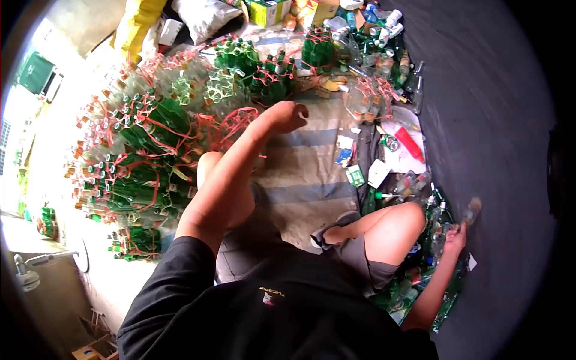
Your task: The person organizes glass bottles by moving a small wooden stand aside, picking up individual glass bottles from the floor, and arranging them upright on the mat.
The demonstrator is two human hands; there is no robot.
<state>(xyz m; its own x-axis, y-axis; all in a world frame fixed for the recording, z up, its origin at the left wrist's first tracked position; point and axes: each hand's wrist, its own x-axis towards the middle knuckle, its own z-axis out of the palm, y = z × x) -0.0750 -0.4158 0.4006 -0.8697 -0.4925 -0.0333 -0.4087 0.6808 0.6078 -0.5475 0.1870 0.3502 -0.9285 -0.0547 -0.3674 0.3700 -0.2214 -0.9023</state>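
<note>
My left hand (289, 116) is raised over the striped mat (309, 159), its fingers curled with a gap between them and nothing seen inside. Close by it are green bottles (273, 81) bundled with red string. At the right, my right hand (455, 238) has its fingers closed on the end of a clear bottle (473, 210), which is blurred and points up and away. Loose green and clear bottles (441, 216) lie just left of that hand, beside my bent knee.
Tied bundles of green bottles (129, 180) and clear bottles fill the left side. A red object (409, 144) lies on a white tray (393, 161) right of the mat. More loose bottles and boxes (268, 12) are at the top. A dark surface (498, 120) extends along the right.
</note>
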